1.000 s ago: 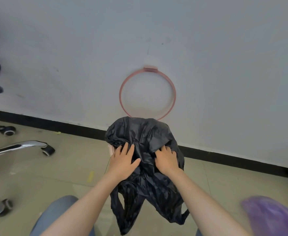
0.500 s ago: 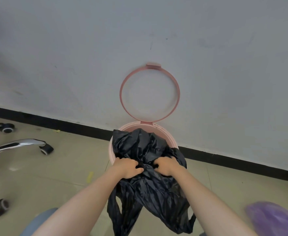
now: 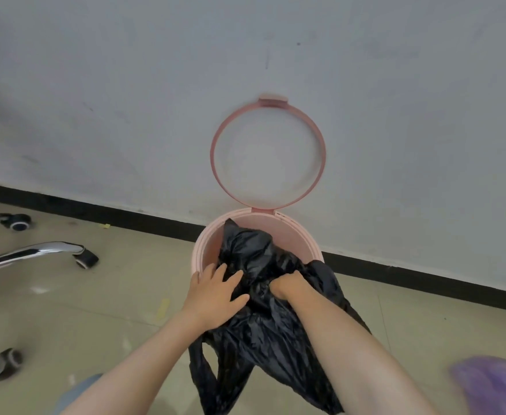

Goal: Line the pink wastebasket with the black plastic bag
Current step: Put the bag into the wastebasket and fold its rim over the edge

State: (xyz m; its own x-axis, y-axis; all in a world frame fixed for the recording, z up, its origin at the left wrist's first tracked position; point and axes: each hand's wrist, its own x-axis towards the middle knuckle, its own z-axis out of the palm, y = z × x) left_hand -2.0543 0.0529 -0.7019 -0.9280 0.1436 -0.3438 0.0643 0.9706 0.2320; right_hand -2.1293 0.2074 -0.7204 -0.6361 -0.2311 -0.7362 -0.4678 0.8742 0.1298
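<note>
The pink wastebasket (image 3: 293,235) stands on the floor against the wall, its pink ring lid (image 3: 214,157) swung up against the wall. A crumpled black plastic bag (image 3: 254,253) is bunched inside the basket's mouth and spills over the near rim, its handles hanging down in front. My left hand (image 3: 212,295) lies on the bag at the near left rim, fingers spread. My right hand (image 3: 289,284) is closed on a fold of the bag at the near rim.
A chrome office chair base (image 3: 33,253) with castors (image 3: 85,259) stands at the left on the tiled floor. A black skirting board (image 3: 126,214) runs along the grey wall. A blurred purple object (image 3: 491,384) sits at the bottom right.
The bag has gone down from covering the basket's mouth into the basket, so the pink rim and inner wall show. My left hand has gone from closed to fingers spread.
</note>
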